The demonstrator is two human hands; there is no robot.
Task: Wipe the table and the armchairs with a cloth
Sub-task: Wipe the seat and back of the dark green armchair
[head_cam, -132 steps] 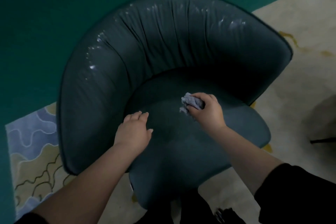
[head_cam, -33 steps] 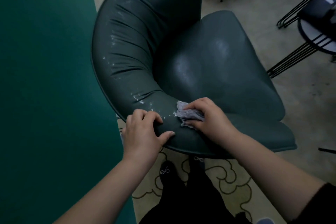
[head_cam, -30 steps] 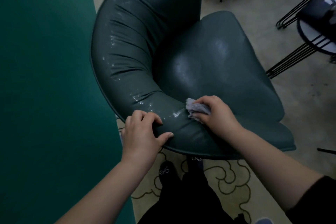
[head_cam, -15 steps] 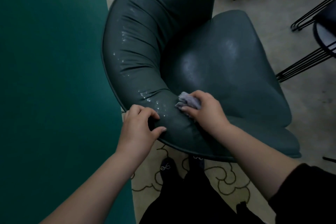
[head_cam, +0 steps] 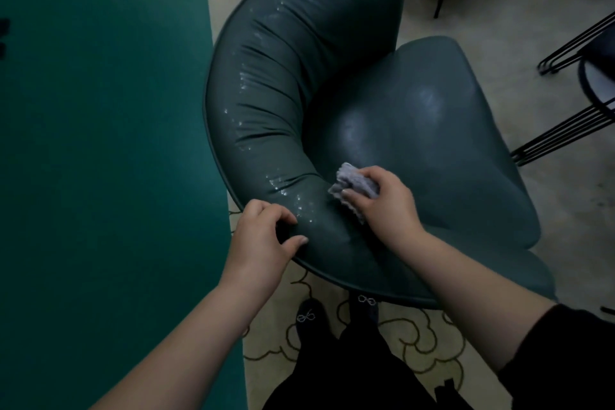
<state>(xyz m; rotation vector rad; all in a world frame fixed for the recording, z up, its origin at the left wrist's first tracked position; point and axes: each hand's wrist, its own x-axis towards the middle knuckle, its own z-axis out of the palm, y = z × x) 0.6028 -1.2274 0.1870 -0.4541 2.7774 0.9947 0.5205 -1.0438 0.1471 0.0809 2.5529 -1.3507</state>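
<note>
At the near curve of the armchair [head_cam: 332, 110], head view: the right hand [head_cam: 386, 203] presses a bunched grey cloth [head_cam: 352, 181] against the inner face of the padded backrest, where it meets the seat; its fingers [head_cam: 376, 173] are curled round the cloth. The left hand [head_cam: 263, 240] grips the near rim of the backrest, fingers bent over the top and thumb on the inner side, steadying the chair. Pale wet streaks run along the crest of the backrest from the far end to a point just beside the left hand, and the seat shows faint sheen, so much of this chair appears already wiped; the near end of the backrest is the part in hand. A tabletop is not clearly in view, so progress on it cannot be judged. Black wire legs [head_cam: 565, 130] stand at far right. Compared with half a second ago, the cloth sits slightly farther right along the inner curve, while the left hand keeps the same grip.
</note>
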